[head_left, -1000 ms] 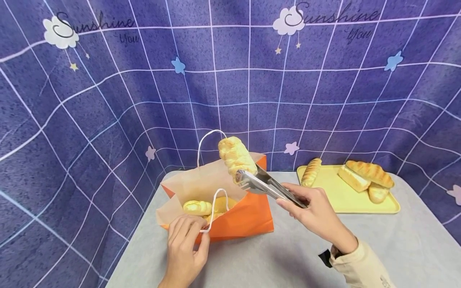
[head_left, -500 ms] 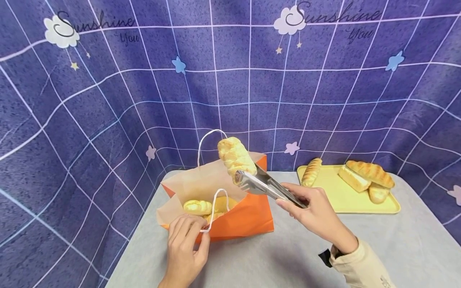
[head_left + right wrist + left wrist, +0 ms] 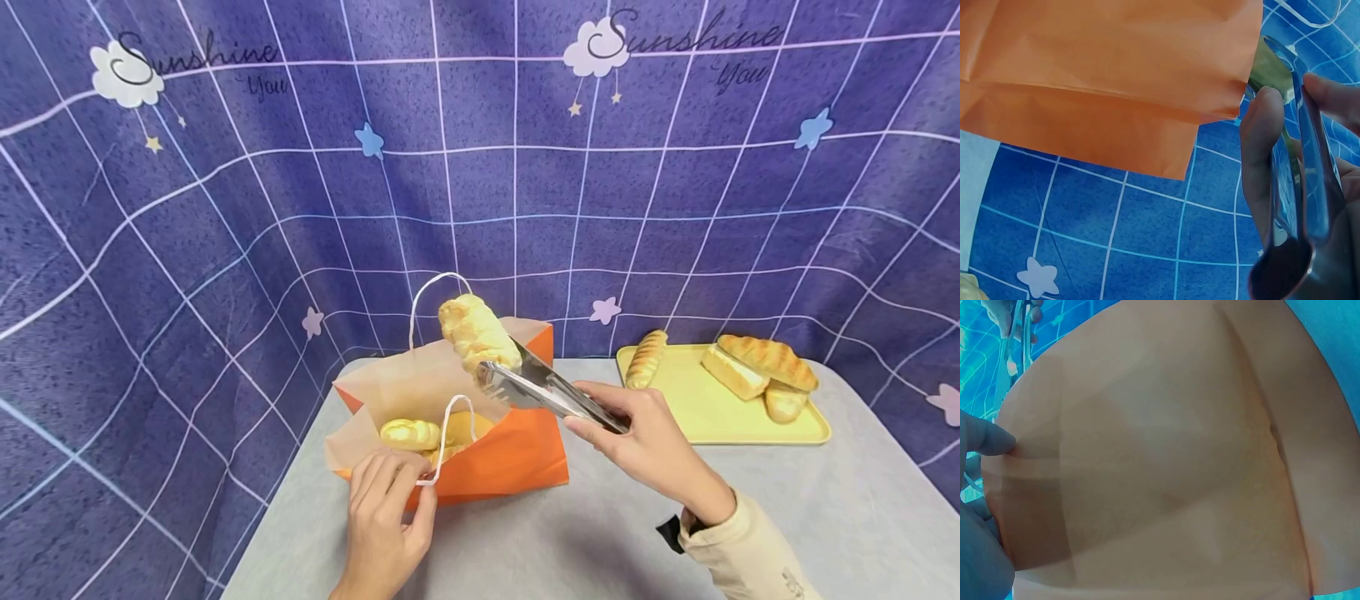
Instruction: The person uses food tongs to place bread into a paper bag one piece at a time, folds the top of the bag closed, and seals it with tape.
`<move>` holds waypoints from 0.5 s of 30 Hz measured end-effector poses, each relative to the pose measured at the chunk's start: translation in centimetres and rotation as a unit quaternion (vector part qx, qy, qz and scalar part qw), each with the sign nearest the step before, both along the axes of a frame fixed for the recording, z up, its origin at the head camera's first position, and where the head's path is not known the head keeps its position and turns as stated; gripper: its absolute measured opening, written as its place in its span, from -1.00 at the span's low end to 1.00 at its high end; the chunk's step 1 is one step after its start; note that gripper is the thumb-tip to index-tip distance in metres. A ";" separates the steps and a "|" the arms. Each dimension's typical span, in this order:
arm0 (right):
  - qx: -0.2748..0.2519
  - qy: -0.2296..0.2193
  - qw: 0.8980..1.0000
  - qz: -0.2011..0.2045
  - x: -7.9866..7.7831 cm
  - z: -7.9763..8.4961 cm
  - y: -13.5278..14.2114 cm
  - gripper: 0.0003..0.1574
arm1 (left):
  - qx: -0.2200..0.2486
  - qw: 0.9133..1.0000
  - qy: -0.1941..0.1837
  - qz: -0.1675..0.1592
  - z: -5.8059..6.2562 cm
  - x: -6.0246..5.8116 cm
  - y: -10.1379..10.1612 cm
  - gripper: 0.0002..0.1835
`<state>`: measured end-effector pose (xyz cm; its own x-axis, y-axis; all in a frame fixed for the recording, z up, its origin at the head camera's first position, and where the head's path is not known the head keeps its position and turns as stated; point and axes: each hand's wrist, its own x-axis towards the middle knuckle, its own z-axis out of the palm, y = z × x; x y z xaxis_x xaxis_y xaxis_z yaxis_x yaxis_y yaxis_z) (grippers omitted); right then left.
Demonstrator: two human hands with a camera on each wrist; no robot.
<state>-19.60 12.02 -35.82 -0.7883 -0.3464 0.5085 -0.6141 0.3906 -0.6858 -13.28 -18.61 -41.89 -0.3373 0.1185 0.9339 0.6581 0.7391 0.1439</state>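
Note:
An orange paper bag stands on the table with its mouth open, and a bread roll and other bread show inside. At its near rim my left hand pinches the paper between thumb and fingers; the left wrist view shows the thumb on the bag's wall. My right hand grips metal tongs, seen from the handle end in the right wrist view. Their tips hold a ridged, pale golden bread roll, tilted, above the bag's opening on its right side.
A yellow tray at the back right carries several breads: a ridged roll at its left edge and a stack with a long loaf. White cord handles rise from the bag. A purple curtain hangs behind the table.
My right hand, with the tongs and bread roll, has shifted slightly left and the roll has dipped a little. The left hand keeps its place on the bag's rim.

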 end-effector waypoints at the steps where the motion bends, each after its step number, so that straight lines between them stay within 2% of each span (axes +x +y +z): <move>1: 0.001 0.000 1.000 -0.002 0.0 0.0 0.0 -0.64 | 0.000 1.000 0.000 0.000 0.0 0.0 0.0 -0.84; 8: 0.003 0.017 1.000 -0.009 0.0 -0.3 0.1 -0.65 | 0.001 1.000 -0.001 0.000 -0.2 0.0 0.0 -0.83; 15: -0.002 0.001 1.000 -0.009 0.2 -0.4 0.3 -0.61 | 0.001 1.000 -0.007 -0.001 -0.3 0.1 0.1 -0.83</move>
<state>-19.44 12.27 -36.19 -0.7941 -0.3298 0.5106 -0.6074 0.3998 -0.6864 -13.23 -18.52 -42.15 -0.3504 0.1178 0.9291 0.6580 0.7370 0.1547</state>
